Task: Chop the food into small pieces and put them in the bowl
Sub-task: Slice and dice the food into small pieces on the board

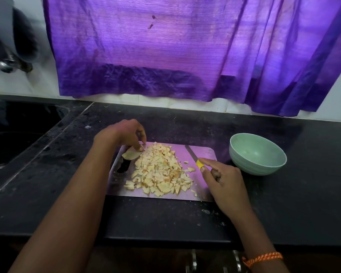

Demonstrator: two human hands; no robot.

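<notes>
One purple curtain [185, 52], thin, creased and glowing with backlight, hangs well beyond both hands; its right side is cut off by the frame edge. Under the hands runs one black speckled stone counter [283, 203], dusty, with a dark sink [18, 134] sunk into it left of the left hand [124, 133] and hard to make out. One flat, shiny rectangular cutting board [202, 152] with rounded corners lies between the two hands, a dark handle slot at its left end partly hidden by the left arm. One round pale-green bowl [257, 154], smooth and matte, stands just right of the right hand [224, 180], off the board. On the board, between the hands, sits one heap of chopped food [159, 170], too many small pale angular bits to count. The left fingers [141, 142] curl down at the heap's far-left edge, pinching one larger, uncut pale piece [131, 154]. The right fingers wrap one knife [192, 154]; its yellow handle is mostly hidden in the grip, and the slim blade points away across the board. One orange cord bracelet [262, 258] circles the right wrist.
</notes>
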